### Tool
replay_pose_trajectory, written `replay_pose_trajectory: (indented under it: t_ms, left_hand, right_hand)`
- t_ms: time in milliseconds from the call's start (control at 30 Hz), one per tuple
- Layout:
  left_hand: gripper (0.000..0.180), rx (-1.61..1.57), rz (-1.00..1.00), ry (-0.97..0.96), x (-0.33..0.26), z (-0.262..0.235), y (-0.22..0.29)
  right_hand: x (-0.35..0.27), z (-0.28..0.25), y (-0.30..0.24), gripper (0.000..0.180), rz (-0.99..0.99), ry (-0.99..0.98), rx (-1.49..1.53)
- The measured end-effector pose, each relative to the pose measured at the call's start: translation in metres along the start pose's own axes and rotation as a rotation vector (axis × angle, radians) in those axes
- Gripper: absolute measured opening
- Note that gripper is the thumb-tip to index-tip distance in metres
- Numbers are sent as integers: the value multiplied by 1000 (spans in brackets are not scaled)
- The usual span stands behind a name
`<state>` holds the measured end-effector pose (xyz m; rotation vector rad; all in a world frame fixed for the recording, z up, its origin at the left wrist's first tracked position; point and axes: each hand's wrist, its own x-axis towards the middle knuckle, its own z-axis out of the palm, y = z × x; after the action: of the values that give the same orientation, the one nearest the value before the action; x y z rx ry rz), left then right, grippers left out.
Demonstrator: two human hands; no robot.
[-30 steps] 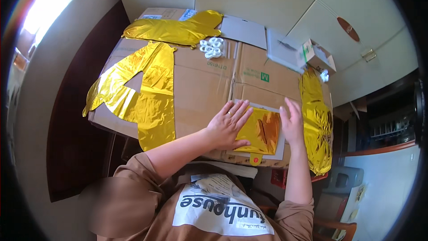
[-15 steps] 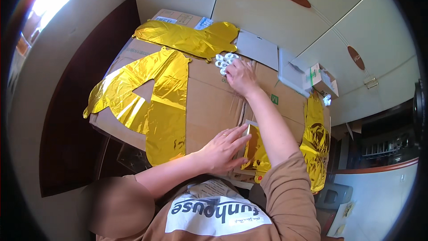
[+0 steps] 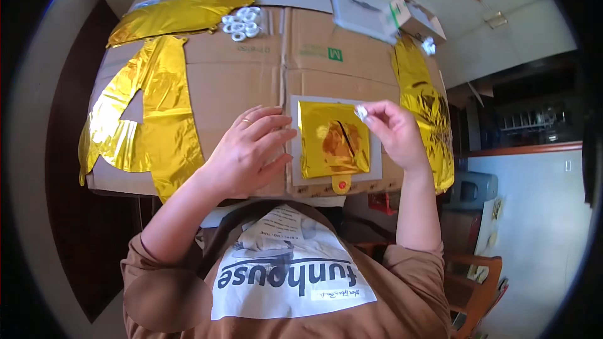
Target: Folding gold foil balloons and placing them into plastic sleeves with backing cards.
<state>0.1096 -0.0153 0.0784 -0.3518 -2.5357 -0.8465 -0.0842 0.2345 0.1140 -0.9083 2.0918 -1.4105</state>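
Over the right upper corner of a folded gold foil balloon point(image 3: 319, 166), my right hand point(image 3: 399, 135) pinches a small white ribbon roll point(image 3: 360, 112) between thumb and fingers. The folded balloon lies on a pale flat sheet point(image 3: 375, 163), with a tab bearing a red dot at its near edge. My left hand point(image 3: 251, 150) is open beside the balloon's left edge, fingers apart and holding nothing. At the far side sits a cluster of white ring-shaped ribbon rolls point(image 3: 242, 24).
Flat gold foil balloons lie around the cardboard surface point(image 3: 232, 81): an A-shaped one point(image 3: 166, 107) at left, another point(image 3: 182, 16) at far left, one point(image 3: 427, 107) at right. A small open box point(image 3: 414, 17) stands far right. A wooden chair point(image 3: 468, 289) is near right.
My right hand has come back from the white cluster to the folded balloon with a ribbon roll. My left hand has drawn left, off the folded balloon's edge. The view has shifted.
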Motion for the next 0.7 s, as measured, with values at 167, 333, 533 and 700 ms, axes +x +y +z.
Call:
replay_pose_trajectory:
  t_ms: [167,333,533,700]
  left_hand:
    - [42,78,228,-177,22,26,18]
    - [43,229,239,-335,25,50,24]
    - [38,359,301,-341,25,62,24]
    - [30,230,252,-234,25,68,10]
  right_hand:
    - [-45,-6,44,10,-44,61,-253]
    - [-44,-1,50,10,-154,19,-632]
    - [-42,-2,50,11,-121,6,-656]
    - [-40,-5,45,12,-45,-15,-593]
